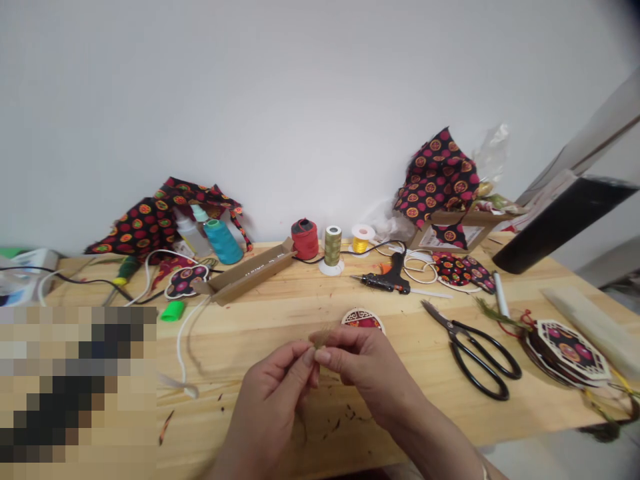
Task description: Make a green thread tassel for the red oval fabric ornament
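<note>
My left hand (280, 387) and my right hand (373, 367) meet above the front middle of the table. Both are closed, thumbs and fingertips pinching a small tuft of olive-brown thread (323, 337). Its frayed end sticks up between the fingers, and a few thin strands hang below my left hand. The fingers cover most of the tuft. Just behind my right hand lies a round ornament (363, 319) with a pale fretwork rim and red patterned fabric, partly hidden by that hand.
Black-handled scissors (473, 347) and stacked octagonal ornaments (567, 350) lie at right. Behind are a black glue gun (387, 277), a red thread spool (305, 240), an olive spool (333, 247), a yellow spool (361, 240) and a narrow cardboard box (253, 273). Pixelation covers the lower left.
</note>
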`<state>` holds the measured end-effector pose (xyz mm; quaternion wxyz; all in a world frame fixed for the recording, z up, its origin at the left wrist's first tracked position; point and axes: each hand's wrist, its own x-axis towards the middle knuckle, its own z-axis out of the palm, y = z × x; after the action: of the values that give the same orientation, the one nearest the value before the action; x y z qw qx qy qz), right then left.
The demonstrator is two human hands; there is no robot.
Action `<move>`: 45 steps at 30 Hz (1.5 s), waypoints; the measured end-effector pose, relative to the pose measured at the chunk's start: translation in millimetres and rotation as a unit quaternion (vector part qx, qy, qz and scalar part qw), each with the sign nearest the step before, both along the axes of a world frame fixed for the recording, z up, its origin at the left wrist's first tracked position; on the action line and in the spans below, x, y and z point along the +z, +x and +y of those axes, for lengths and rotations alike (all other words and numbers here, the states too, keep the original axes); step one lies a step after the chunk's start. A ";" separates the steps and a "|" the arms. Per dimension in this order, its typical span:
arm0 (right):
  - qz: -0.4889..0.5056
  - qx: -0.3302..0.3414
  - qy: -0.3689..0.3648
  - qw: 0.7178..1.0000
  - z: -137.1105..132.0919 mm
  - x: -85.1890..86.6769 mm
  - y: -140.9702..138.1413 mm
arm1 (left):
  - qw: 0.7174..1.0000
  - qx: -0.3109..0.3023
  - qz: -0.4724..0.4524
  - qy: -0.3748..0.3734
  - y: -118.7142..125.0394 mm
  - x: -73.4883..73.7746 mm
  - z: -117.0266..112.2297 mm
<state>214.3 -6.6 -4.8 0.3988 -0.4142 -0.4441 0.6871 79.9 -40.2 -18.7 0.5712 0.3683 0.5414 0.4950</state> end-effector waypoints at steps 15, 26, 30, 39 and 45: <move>0.000 -0.023 0.061 0.998 1.8 -0.3 -3.2 | 0.992 -0.046 -0.108 -0.035 2.4 4.2 -0.2; -0.075 -0.034 0.086 0.993 4.5 4.3 2.1 | 0.989 -0.068 -0.110 -0.073 3.2 8.0 4.1; -0.052 -0.018 0.076 0.996 4.6 8.3 0.1 | 0.992 -0.056 -0.094 -0.069 2.7 7.5 3.2; -0.016 -0.081 0.083 0.993 6.8 1.9 -4.2 | 0.999 0.014 -0.043 -0.004 -8.0 6.8 4.2; 0.038 -0.059 0.095 0.993 7.3 -8.0 -13.5 | 0.993 0.049 -0.069 0.077 -6.1 7.7 12.0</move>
<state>200.8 0.7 -12.8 0.4930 -0.3732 -0.4667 0.6323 73.8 -28.2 -11.1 0.5522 0.3494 0.4782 0.5868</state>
